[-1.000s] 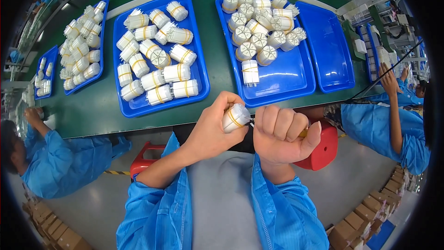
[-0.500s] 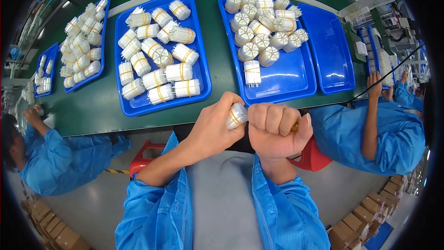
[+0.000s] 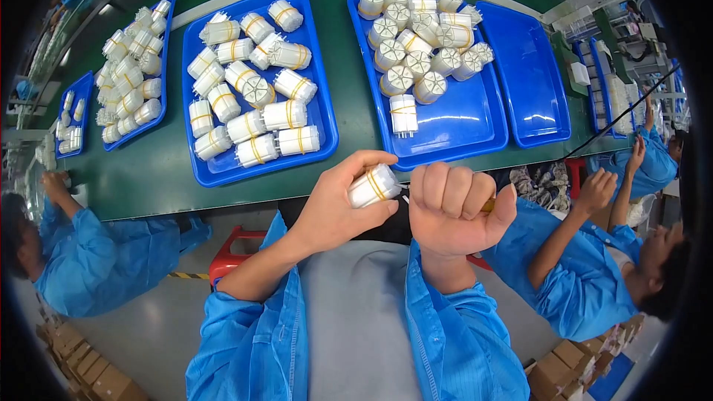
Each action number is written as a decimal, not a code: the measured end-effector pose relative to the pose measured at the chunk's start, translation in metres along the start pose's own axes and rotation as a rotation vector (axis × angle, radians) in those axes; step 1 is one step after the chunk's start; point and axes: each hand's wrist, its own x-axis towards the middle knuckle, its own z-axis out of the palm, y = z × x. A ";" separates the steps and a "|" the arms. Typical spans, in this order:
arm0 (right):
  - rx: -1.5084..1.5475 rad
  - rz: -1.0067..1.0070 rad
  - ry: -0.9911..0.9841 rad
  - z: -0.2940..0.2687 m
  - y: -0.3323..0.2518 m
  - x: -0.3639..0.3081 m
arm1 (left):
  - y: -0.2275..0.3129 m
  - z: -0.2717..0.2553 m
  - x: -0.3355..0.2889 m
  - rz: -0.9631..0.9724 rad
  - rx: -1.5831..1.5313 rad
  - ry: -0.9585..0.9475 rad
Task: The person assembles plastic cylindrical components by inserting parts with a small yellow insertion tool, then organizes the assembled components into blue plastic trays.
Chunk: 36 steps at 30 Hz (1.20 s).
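Note:
My left hand grips a white cylindrical part with a yellow band around it, tilted in front of my chest. Beside it my right hand is closed in a fist around a small tool. Only a bit of its yellow handle shows, and a thin tip seems to stick out toward the cylinder's end; the rest is hidden by my fingers. Ahead on the right, a blue tray carries similar banded cylinders, several on end with ribbed faces up. Another blue tray on the left holds more, mostly lying down.
Further left stand two more blue trays of white parts, one large and one small. A bare blue tray overlaps the right one. Co-workers in blue sit at both sides of the green table; a black cable crosses on the right.
My two hands have drawn slightly apart, so more of the cylinder shows in my left hand. The co-worker on the right has leaned back from the table, hands raised.

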 end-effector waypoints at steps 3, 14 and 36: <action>-0.004 0.010 0.000 0.000 0.002 -0.001 | 0.002 0.001 -0.001 0.014 0.068 0.020; -0.008 0.004 -0.014 -0.002 0.003 -0.005 | -0.002 0.001 0.000 -0.011 0.022 0.002; 0.058 -0.039 0.098 -0.016 -0.009 0.006 | -0.015 -0.008 0.003 -0.095 -0.480 -0.064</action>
